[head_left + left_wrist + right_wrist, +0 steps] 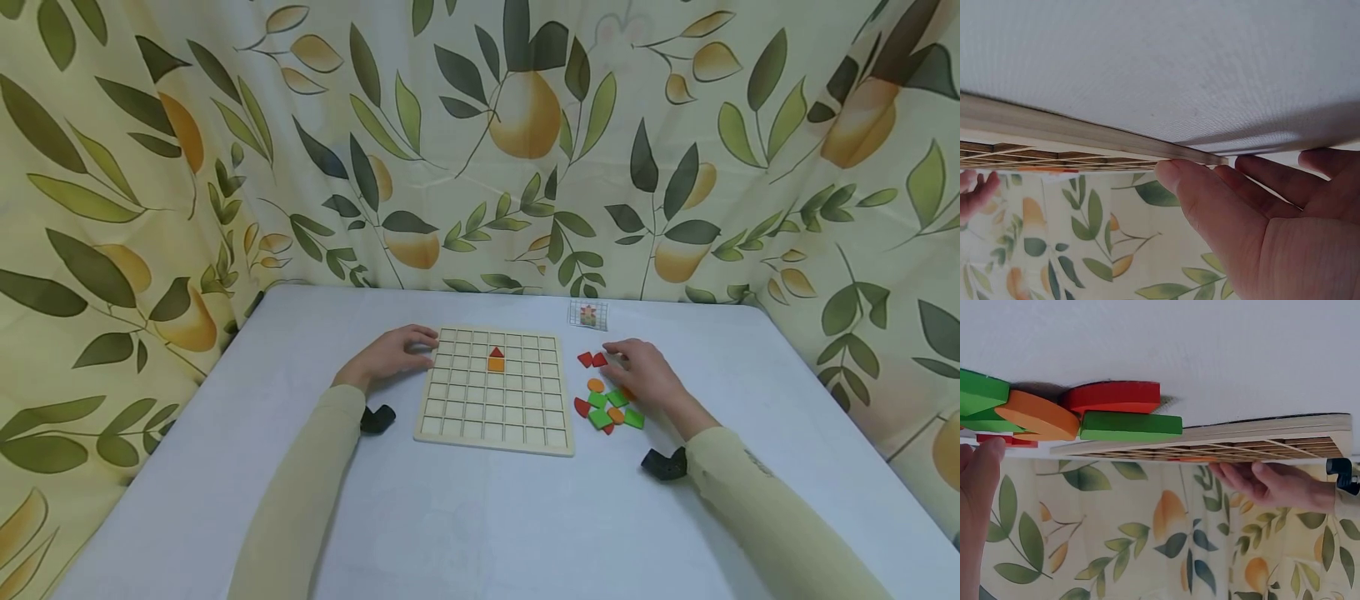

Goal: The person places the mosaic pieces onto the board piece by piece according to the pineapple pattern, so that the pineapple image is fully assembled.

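A pale wooden grid board lies on a white table, with a red triangle above an orange square in its upper rows. At the board's three o'clock lies a pile of red, orange and bright green pieces. Behind hangs a cream curtain printed with dark green leaves and yellow-orange pears; both sleeves are pale beige.
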A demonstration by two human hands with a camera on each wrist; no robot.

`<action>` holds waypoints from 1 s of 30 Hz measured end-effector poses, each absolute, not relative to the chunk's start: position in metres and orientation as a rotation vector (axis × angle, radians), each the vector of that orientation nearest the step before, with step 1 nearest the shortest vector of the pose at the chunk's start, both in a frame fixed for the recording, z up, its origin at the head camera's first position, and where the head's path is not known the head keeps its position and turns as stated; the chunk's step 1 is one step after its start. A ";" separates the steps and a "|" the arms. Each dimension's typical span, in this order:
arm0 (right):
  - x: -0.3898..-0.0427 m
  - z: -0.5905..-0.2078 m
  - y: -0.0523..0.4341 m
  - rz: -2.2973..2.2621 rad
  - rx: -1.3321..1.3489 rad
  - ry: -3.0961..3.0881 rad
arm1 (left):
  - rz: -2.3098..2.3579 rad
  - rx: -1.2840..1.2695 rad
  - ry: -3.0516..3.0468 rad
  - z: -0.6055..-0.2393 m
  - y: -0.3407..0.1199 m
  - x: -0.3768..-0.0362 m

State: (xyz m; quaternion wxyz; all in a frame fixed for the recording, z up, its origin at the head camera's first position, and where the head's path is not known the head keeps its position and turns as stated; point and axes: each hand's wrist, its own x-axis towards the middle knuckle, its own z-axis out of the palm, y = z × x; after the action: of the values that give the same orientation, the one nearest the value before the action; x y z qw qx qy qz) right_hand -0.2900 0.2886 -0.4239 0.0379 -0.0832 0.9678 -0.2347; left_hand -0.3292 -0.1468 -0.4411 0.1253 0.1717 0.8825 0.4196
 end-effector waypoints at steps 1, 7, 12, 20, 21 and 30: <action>-0.290 -0.423 0.288 -0.710 -0.273 2.969 | 1.218 0.499 2.573 -0.441 -0.147 -0.329; -0.291 -0.422 0.285 -0.703 -0.339 2.957 | 1.201 0.511 2.583 -0.442 -0.146 -0.329; -0.292 -0.424 0.285 -0.720 -0.323 2.966 | 1.189 0.523 2.595 -0.441 -0.146 -0.329; -0.292 -0.426 0.285 -0.729 -0.333 2.988 | 1.174 0.537 2.605 -0.442 -0.146 -0.330; -0.291 -0.425 0.285 -0.728 -0.337 2.991 | 1.174 0.543 2.604 -0.442 -0.146 -0.330; -0.290 -0.425 0.286 -0.710 -0.334 2.996 | 1.174 0.568 2.597 -0.441 -0.147 -0.329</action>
State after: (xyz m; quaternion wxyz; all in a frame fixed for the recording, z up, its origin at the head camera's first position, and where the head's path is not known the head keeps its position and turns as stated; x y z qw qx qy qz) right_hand -0.2895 0.2858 -0.4253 0.0222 -0.1077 0.9672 -0.2290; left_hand -0.3288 -0.1469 -0.4405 0.1175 0.1942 0.8874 0.4013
